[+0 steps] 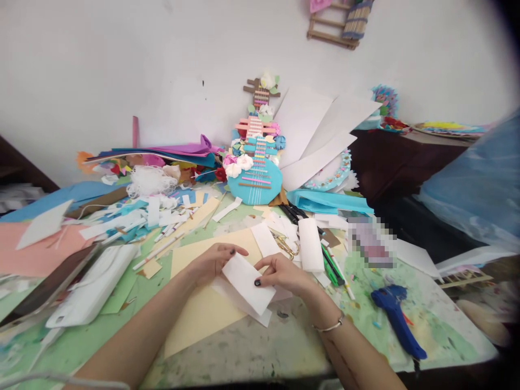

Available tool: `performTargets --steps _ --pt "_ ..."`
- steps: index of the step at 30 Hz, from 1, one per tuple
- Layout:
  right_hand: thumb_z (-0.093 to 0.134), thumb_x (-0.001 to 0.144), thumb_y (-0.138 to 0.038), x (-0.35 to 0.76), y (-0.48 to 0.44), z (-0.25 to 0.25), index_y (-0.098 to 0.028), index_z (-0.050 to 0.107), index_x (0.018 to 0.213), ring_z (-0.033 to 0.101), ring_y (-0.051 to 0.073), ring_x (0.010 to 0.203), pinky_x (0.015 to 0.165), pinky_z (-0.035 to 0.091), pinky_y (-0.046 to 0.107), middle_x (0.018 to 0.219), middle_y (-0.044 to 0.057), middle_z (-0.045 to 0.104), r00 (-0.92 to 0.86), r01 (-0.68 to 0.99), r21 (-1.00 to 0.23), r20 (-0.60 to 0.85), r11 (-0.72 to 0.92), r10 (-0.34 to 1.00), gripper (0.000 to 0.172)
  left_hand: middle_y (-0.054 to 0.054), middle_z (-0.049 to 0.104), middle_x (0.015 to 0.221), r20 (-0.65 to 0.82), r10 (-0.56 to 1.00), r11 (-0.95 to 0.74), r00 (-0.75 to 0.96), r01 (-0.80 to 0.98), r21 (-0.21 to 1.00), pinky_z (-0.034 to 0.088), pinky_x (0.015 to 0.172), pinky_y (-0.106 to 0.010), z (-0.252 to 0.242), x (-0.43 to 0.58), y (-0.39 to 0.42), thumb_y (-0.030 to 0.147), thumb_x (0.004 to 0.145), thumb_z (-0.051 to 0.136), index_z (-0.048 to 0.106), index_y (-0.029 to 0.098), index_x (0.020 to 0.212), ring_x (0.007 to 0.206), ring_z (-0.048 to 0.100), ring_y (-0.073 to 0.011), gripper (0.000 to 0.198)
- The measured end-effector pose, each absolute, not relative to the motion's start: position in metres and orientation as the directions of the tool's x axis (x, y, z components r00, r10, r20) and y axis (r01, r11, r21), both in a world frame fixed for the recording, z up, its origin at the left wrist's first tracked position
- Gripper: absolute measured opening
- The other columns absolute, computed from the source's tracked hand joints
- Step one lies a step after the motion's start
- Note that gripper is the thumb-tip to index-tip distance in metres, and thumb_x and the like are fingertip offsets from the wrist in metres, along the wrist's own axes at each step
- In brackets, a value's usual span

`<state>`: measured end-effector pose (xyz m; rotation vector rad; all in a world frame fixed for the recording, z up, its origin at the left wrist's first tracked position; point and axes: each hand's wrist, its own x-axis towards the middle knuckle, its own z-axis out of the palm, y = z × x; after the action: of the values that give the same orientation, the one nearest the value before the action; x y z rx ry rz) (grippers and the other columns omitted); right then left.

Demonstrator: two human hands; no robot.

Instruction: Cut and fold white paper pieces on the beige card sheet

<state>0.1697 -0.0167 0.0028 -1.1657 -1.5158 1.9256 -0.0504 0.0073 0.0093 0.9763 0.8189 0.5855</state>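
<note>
A small white piece of paper (pixel 249 284) is held between my two hands over the middle of the table. My left hand (pixel 217 264) pinches its upper left corner, thumb and fingers together. On its right side, my right hand (pixel 280 273) grips the edge, the thumb lying on top. Under the white paper lies a larger cream sheet (pixel 195 319), partly hidden by my left forearm. More pale paper (pixel 264 318) shows just beneath the held piece. A white strip of paper (pixel 264 240) rests on the cream sheet behind my hands.
A blue paper guitar (pixel 254 181) with flowers leans at the back. Right of my hands are a white roll (pixel 311 245), green scissors (pixel 333 268) and a blue glue gun (pixel 398 319). A white power strip (pixel 93 284) lies left, near paper scraps (pixel 122 223). A blue plastic bag (pixel 479 184) hangs right.
</note>
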Motion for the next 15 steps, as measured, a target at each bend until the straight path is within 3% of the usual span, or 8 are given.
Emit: performTargets --steps 3,7,15 --pt "0.073 0.057 -0.026 0.1672 -0.0183 0.0023 -0.011 0.067 0.084 0.054 0.010 0.047 0.047 0.037 0.018 0.058 0.001 0.066 -0.585 0.178 -0.928 -0.367 -0.327 0.724 0.032 -0.002 0.064 0.068 -0.314 0.777 0.286 0.546 0.138 0.948 0.037 0.051 -0.021 0.0085 -0.0480 0.0059 0.032 0.056 0.074 0.067 0.015 0.090 0.057 0.054 -0.0130 0.039" --pt "0.073 0.056 -0.024 0.1642 -0.0213 0.0058 -0.010 0.069 0.079 0.051 0.009 0.046 0.046 0.036 0.018 0.054 0.000 0.064 -0.580 0.203 -0.930 -0.366 -0.306 0.728 0.027 0.003 0.055 0.055 -0.228 0.834 0.064 0.502 0.322 0.944 0.028 0.047 -0.020 0.0102 -0.0428 0.0020 0.031 0.056 0.072 0.070 0.016 0.071 0.053 0.046 -0.0099 0.022" --pt "0.071 0.057 -0.028 0.1692 -0.0196 0.0106 -0.010 0.072 0.073 0.049 0.009 0.049 0.048 0.035 0.019 0.059 0.001 0.065 -0.538 0.307 -0.927 -0.354 -0.213 0.765 0.025 -0.003 0.066 0.068 -0.237 0.837 0.098 0.493 0.290 0.952 0.037 0.056 -0.022 0.0135 -0.0458 0.0042 0.027 0.059 0.070 0.069 0.015 0.066 0.063 0.055 -0.0145 0.013"
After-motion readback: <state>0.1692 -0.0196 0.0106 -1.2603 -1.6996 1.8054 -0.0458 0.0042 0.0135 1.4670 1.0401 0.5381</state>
